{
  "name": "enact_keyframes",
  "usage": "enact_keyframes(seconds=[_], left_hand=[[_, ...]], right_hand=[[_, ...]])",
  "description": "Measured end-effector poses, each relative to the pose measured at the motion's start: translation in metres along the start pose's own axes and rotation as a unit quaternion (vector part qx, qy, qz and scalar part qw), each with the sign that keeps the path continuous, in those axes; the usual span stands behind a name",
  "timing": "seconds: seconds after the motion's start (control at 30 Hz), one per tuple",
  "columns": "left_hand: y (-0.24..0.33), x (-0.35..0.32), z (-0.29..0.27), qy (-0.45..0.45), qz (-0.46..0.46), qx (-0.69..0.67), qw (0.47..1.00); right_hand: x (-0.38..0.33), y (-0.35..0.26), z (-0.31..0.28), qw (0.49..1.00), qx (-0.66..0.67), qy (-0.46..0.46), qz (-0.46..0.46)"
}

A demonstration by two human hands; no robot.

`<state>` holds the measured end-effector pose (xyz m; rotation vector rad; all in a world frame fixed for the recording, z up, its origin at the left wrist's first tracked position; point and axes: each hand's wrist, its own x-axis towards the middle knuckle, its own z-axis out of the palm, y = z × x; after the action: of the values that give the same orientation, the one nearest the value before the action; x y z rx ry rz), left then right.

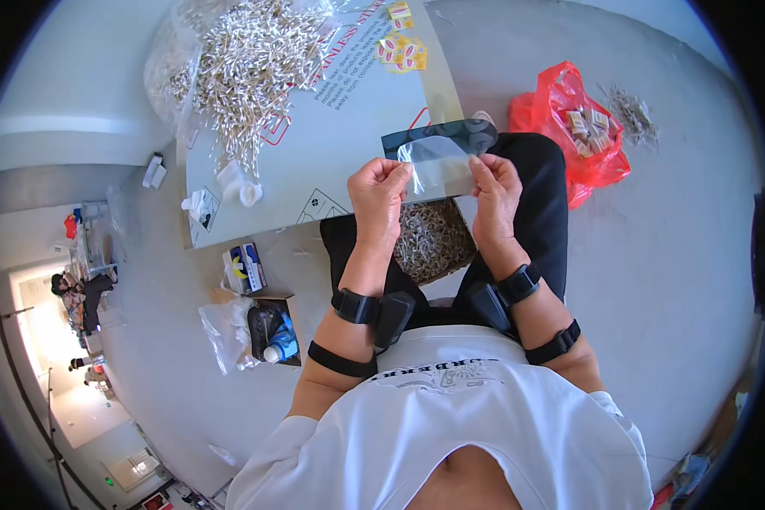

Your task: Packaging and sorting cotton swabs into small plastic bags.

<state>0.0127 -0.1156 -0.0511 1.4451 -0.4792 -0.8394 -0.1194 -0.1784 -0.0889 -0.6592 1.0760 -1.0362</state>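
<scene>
A: Over the lap, both hands were up w/ a small clear plastic bag [440, 163] stretched between them. Left hand [377, 197] pinched the bag's left edge, fingers narrow, thumb on top. Right hand [495, 194] pinched the right edge the same way.

B: Bag empty?

A: Looked empty, couldn't tell for sure, it's see-through and glare hid part of it. It sat just above a heap of small pale sticks [433, 240] on the lap, not touching as far as I could see.

B: Which step, you reckon?

A: My guess: opening or spreading the bag's mouth, nothing loaded yet. Next move prob. needs the two layers rubbed apart w/ the fingertips, then one hand free to grab sticks while the other keeps the mouth open.

B: Other stuff around?

A: Big grey sheet [331, 119] lay on the floor in front, w/ a large pile of white sticks [246, 68] spilling out of clear wrap at its far-left end, plus some small yellow packets [404, 53] near the top edge. Red plastic bag [574, 127] sat to the right, well apart from the hands, small boxes inside. Cardboard box [272, 327] w/ a blue bottle was left of the knee. Black bands on both wrists & forearms.
</scene>
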Motion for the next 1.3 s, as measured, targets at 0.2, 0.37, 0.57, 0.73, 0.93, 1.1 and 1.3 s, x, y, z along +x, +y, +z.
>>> enact_keyframes(seconds=[0.2, 0.37, 0.57, 0.73, 0.93, 1.1, 1.3], left_hand=[[-0.007, -0.002, 0.013, -0.043, -0.018, 0.007, 0.999], [-0.01, 0.001, 0.019, -0.075, -0.036, 0.006, 0.996], [-0.014, 0.005, 0.03, -0.066, -0.051, -0.033, 0.996], [-0.018, 0.012, 0.03, -0.11, -0.088, -0.069, 0.988], [-0.026, 0.015, 0.036, -0.139, -0.145, -0.125, 0.972], [-0.033, 0.021, 0.05, -0.121, -0.002, 0.167, 0.978], [-0.024, 0.03, 0.067, -0.153, -0.086, 0.051, 0.983]], right_hand=[[-0.004, -0.009, -0.003, 0.951, -0.178, -0.224, -0.112], [0.002, -0.002, -0.006, 0.959, -0.16, -0.103, -0.21], [0.006, -0.023, -0.012, 0.955, -0.165, -0.205, -0.138], [0.012, -0.023, -0.018, 0.951, -0.143, -0.268, -0.067], [0.018, -0.026, -0.026, 0.953, -0.159, -0.252, -0.055], [0.026, -0.023, -0.033, 0.934, -0.269, -0.178, -0.153], [0.046, -0.033, -0.046, 0.972, -0.157, -0.101, -0.141]])
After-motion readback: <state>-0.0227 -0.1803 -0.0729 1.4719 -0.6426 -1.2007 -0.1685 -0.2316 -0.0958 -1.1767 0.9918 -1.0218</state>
